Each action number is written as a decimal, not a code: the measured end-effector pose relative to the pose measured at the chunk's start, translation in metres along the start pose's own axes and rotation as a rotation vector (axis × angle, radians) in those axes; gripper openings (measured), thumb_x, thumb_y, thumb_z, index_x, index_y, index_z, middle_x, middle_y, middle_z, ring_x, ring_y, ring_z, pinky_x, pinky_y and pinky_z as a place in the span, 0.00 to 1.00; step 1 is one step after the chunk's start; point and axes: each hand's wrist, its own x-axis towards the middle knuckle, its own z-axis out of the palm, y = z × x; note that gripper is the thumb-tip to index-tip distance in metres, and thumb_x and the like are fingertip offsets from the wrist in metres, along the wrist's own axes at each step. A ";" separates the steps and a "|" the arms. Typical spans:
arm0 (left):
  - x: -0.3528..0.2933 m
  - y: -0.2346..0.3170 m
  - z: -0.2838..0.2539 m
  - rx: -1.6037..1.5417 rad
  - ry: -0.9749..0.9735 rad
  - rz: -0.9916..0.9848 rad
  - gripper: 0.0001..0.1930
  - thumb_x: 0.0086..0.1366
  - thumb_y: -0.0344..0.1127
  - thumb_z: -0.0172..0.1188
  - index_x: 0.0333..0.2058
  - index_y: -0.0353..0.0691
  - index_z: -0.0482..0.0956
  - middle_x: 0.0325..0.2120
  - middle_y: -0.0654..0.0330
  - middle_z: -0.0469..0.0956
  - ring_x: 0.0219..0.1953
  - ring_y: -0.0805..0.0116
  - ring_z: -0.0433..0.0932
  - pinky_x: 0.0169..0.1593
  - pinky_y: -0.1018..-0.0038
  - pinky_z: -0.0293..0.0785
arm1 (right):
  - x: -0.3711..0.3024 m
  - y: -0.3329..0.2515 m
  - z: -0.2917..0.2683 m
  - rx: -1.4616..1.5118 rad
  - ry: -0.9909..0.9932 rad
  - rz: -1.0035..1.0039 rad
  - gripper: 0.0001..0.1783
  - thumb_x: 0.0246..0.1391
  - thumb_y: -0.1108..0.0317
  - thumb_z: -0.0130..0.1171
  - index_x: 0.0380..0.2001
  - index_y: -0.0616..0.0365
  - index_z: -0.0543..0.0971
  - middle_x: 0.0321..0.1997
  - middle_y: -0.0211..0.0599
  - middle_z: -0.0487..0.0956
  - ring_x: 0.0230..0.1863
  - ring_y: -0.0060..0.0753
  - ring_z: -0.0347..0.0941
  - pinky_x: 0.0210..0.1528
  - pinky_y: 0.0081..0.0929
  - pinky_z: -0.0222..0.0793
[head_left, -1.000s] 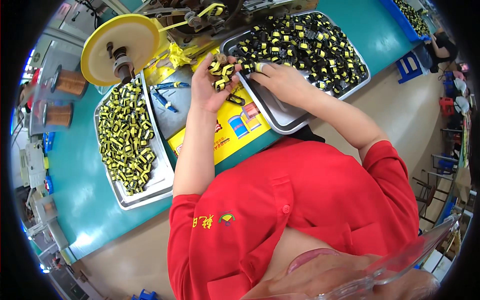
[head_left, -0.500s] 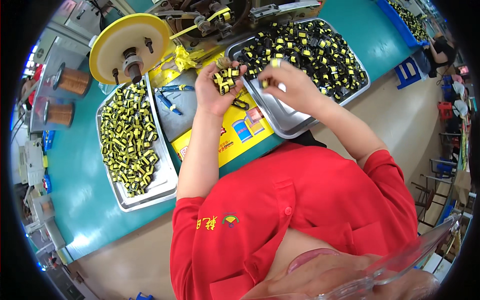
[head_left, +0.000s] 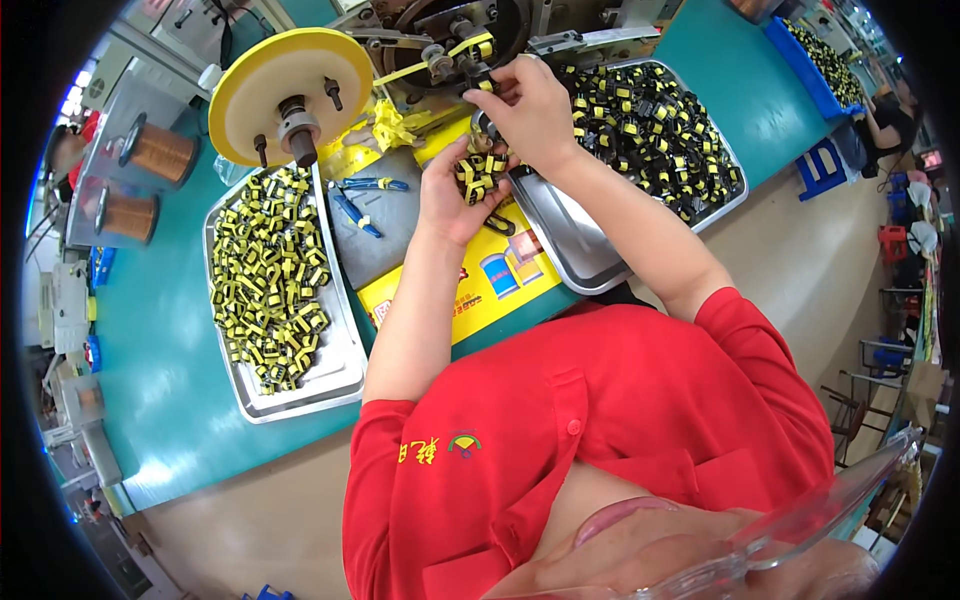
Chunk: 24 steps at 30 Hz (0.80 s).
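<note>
Cupped palm-up below the winding machine, my left hand (head_left: 447, 200) holds several small bobbins (head_left: 480, 178), black with yellow tape round them. My right hand (head_left: 535, 115) reaches over it to the machine (head_left: 440, 45), its thumb and fingertips pinched round one small bobbin (head_left: 486, 86). That bobbin sits just under the machine's spindle, where a yellow tape strip (head_left: 405, 74) runs in from the big yellow tape reel (head_left: 270, 95) on the left. The fingers partly hide it.
A metal tray (head_left: 345, 385) of taped bobbins stands at left, another tray (head_left: 570, 245) of black-and-yellow bobbins at right. Between them, blue-handled cutters (head_left: 355, 212) lie on a grey plate (head_left: 385, 235), near crumpled yellow tape (head_left: 395, 125). Copper wire spools (head_left: 160, 152) stand far left.
My right hand has moved up and left from over the right tray to the machine's spindle, carrying a bobbin. The left hand still cups its bobbins; the whole view has shifted slightly.
</note>
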 end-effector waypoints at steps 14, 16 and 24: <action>-0.003 0.004 0.002 -0.012 -0.001 0.031 0.12 0.64 0.40 0.45 0.32 0.39 0.73 0.32 0.55 0.76 0.39 0.56 0.75 0.31 0.70 0.71 | -0.021 0.026 -0.090 -0.429 -0.369 -0.471 0.17 0.38 0.61 0.67 0.33 0.53 0.75 0.28 0.34 0.73 0.30 0.35 0.70 0.33 0.31 0.64; -0.003 0.001 -0.001 -0.004 0.015 0.027 0.12 0.64 0.40 0.45 0.32 0.39 0.73 0.32 0.56 0.76 0.39 0.56 0.75 0.31 0.70 0.71 | -0.039 0.022 -0.092 -0.488 -0.417 -0.503 0.15 0.38 0.59 0.65 0.31 0.51 0.76 0.29 0.33 0.71 0.36 0.36 0.67 0.39 0.31 0.61; 0.000 0.004 -0.001 0.025 0.020 0.054 0.15 0.65 0.43 0.44 0.37 0.38 0.73 0.34 0.56 0.76 0.41 0.56 0.75 0.33 0.69 0.73 | -0.046 0.008 -0.112 -0.103 -0.687 0.001 0.15 0.42 0.65 0.63 0.36 0.53 0.76 0.31 0.35 0.72 0.33 0.39 0.70 0.35 0.32 0.67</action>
